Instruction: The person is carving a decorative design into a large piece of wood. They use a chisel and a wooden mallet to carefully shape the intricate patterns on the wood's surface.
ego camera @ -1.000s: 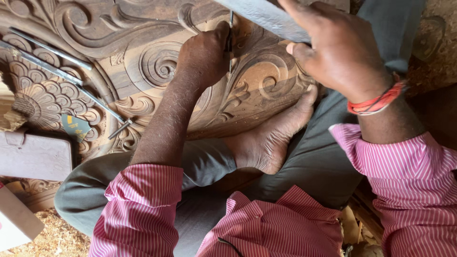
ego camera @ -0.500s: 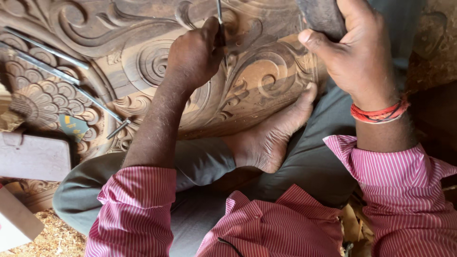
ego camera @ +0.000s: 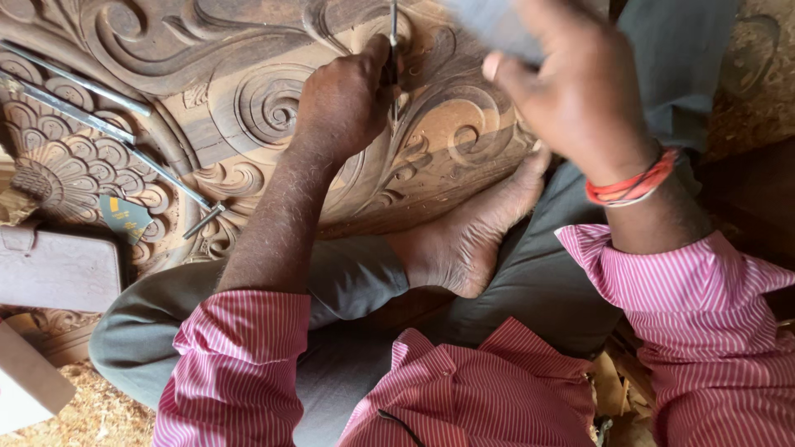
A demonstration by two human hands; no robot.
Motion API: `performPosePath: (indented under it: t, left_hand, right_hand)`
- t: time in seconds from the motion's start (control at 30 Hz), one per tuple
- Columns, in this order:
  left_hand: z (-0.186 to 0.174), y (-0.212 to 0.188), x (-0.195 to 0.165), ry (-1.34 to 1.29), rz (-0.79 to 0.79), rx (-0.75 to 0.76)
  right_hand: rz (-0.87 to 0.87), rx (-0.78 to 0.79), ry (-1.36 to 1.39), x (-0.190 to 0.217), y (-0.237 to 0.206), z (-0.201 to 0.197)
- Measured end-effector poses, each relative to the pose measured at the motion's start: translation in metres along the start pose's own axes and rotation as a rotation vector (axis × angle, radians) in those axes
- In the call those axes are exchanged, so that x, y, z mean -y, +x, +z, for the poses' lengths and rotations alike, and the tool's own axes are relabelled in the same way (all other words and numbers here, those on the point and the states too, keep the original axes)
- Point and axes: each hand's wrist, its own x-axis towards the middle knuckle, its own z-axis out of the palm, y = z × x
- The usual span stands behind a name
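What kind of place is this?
Probably a woodcarving workshop. The left hand holds a chisel on a carved wooden panel, spare chisels lie nearby, and sawdust covers the floor.

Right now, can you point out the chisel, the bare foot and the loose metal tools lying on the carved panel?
chisel (ego camera: 393, 33), head view, on its thin metal shank above the left hand.
bare foot (ego camera: 464, 248), head view, on its top.
loose metal tools (ego camera: 108, 132), head view, mid-shaft of one rod.

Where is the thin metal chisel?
In the head view, top centre: the chisel stands in the left hand, tip on the carved wooden panel.
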Motion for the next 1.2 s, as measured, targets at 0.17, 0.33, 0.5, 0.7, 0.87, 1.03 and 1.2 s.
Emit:
performPosePath:
  t: [0.17,0.33,0.5,0.7,0.87,1.03,1.2]
  left_hand:
    - [0.001,0.001,0.007,-0.032,0.027,0.005]
    - [0.001,0.011,0.005,-0.017,0.013,0.042]
    - [-0.002,0.011,0.007,-0.053,0.003,0.058]
    - [-0.003,0.016,0.009,-0.058,0.029,0.085]
    - [-0.002,0.016,0.008,-0.033,0.008,0.086]
    - [-0.003,0.021,0.011,-0.035,-0.004,0.167]
    - [-0.001,0.026,0.011,-0.036,0.013,0.151]
  right_hand:
    - [-0.127,0.006,-0.09,-0.002,-0.002,-0.01]
    - [-0.009,-0.072,0.0,-0.01,-0.003,-0.002]
    - [-0.095,0.104,-0.1,-0.015,-0.004,-0.007]
    - [0.001,-0.037,-0.091,-0.019,0.002,-0.001]
    - [0.057,0.076,-0.171,-0.016,0.007,0.0]
    - [0.074,0.065,-0.139,-0.014,0.004,-0.006]
    - [-0.097,0.123,-0.106,-0.017,0.006,-0.005]
